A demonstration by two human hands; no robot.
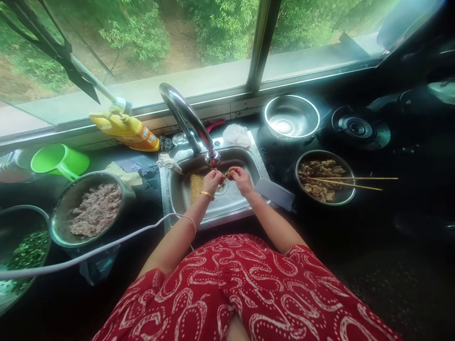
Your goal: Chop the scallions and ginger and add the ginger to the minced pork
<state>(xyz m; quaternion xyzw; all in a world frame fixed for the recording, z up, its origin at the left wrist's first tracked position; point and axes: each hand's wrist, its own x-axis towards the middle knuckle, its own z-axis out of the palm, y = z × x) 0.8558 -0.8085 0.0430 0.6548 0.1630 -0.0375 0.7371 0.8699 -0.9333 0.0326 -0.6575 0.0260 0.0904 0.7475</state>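
Both my hands are over the steel sink (249, 158), just under the spout of the curved tap (185, 116). My left hand (212, 181), with a gold bangle at the wrist, and my right hand (241, 179) together pinch a small brownish piece of food (227, 174) between their fingertips. What the piece is cannot be made out. A yellow sponge (196, 185) lies in the sink basin to the left of my hands.
A bowl of minced meat (93, 208), a bowl of chopped greens (24, 251), a green mug (59, 160) and a yellow bottle (124, 130) sit left. Right: a bowl of brown food with chopsticks (322, 179), a colander (291, 116), a cleaver (275, 193), a stove burner (359, 127).
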